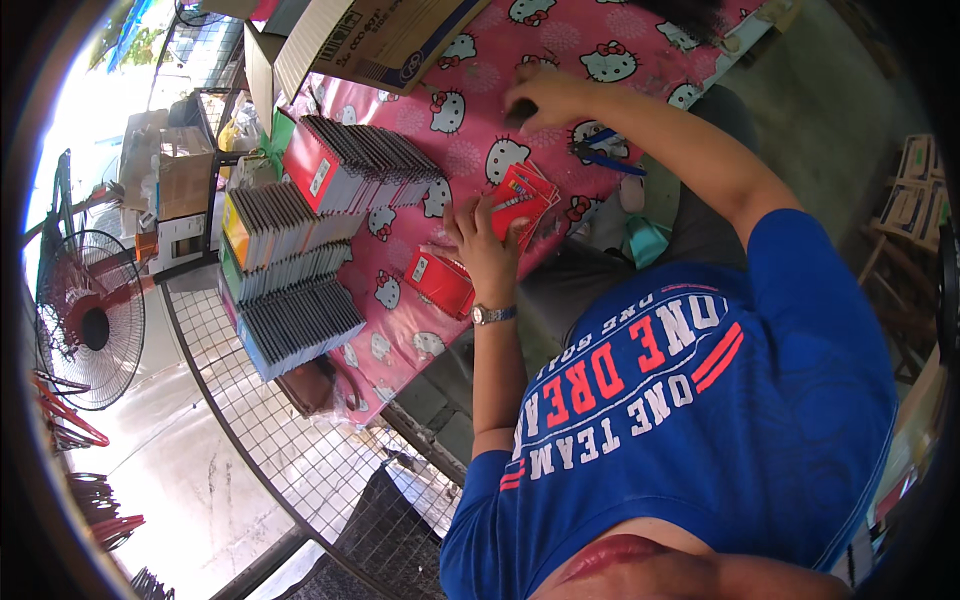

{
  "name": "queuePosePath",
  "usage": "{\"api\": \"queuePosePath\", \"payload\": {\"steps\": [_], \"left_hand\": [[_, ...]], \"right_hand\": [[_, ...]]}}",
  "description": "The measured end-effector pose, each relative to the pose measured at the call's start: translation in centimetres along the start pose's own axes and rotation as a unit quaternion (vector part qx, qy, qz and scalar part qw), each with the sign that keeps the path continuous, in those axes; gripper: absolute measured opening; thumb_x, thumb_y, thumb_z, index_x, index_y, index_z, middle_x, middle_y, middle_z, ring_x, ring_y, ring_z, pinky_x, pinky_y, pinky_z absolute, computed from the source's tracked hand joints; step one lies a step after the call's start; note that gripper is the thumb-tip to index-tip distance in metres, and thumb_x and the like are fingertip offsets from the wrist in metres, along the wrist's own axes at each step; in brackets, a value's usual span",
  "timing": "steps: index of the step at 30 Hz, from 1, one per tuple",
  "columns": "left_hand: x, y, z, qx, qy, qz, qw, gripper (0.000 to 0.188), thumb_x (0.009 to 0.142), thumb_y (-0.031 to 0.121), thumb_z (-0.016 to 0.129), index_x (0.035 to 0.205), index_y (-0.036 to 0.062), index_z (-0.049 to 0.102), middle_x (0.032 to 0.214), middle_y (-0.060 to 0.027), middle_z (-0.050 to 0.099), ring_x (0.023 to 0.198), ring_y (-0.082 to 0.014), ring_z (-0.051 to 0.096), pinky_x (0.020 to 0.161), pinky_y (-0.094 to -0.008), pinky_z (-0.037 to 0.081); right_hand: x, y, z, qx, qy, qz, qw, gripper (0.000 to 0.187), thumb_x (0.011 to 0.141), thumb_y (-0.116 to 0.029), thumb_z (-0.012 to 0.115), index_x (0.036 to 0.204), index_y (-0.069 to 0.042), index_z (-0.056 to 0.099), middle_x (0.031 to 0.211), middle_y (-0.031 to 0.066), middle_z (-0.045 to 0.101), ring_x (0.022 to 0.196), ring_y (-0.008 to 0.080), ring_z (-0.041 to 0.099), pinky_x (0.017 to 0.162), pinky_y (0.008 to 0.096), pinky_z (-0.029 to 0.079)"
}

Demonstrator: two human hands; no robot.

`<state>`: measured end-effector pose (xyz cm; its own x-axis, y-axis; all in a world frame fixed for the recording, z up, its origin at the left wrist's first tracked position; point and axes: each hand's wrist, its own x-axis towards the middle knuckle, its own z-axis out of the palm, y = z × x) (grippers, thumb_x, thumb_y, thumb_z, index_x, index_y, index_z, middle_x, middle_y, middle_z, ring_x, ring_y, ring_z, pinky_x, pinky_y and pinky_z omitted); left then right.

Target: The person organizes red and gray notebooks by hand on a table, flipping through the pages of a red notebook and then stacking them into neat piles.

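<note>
Left hand spread flat on a fan of red packets mid-worktop, pressing rather than gripping. Right hand farther off, closed around a small dark thing, kind not clear. Just near of the fan, one loose red packet. Left of these, four finished-looking stacks of thin packets, edges up, far outnumbering the few loose ones. Blue-handled tool right of the fan. Pink patterned worktop beneath; cardboard box at the far edge.

Boxes: stacked rows of thin packs at table's left edge — grey spines
Carton: cardboard, far edge
Fan: on floor (left)
Pliers: blue-handled
</note>
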<state>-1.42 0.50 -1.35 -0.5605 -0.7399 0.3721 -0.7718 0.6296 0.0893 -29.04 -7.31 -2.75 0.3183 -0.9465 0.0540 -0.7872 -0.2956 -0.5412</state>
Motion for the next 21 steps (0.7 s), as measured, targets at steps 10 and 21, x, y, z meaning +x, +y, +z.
{"api": "queuePosePath", "payload": {"steps": [10, 21], "left_hand": [[0.0, 0.4, 1.2, -0.114, -0.004, -0.019, 0.993, 0.042, 0.075, 0.027, 0.076, 0.106, 0.0057, 0.057, 0.105, -0.0099, 0.058, 0.104, -0.0328, 0.050, 0.091, -0.0470, 0.037], [-0.4, -2.8, 1.0, -0.225, 0.031, -0.056, 0.972, 0.031, 0.076, 0.009, 0.075, 0.101, 0.0037, 0.056, 0.100, -0.0107, 0.058, 0.098, -0.0308, 0.053, 0.086, -0.0411, 0.043]], "right_hand": [[-2.8, -5.3, 0.3, 0.679, -0.262, -0.060, 0.683, 0.049, 0.069, -0.026, 0.074, 0.114, -0.008, 0.069, 0.115, 0.0128, 0.059, 0.104, 0.0251, 0.056, 0.082, 0.0358, 0.049], [-1.2, -5.3, 0.8, 0.499, -0.255, -0.038, 0.827, 0.047, 0.070, -0.025, 0.072, 0.110, -0.002, 0.068, 0.104, 0.0091, 0.066, 0.103, 0.0200, 0.059, 0.091, 0.0321, 0.043]]}}
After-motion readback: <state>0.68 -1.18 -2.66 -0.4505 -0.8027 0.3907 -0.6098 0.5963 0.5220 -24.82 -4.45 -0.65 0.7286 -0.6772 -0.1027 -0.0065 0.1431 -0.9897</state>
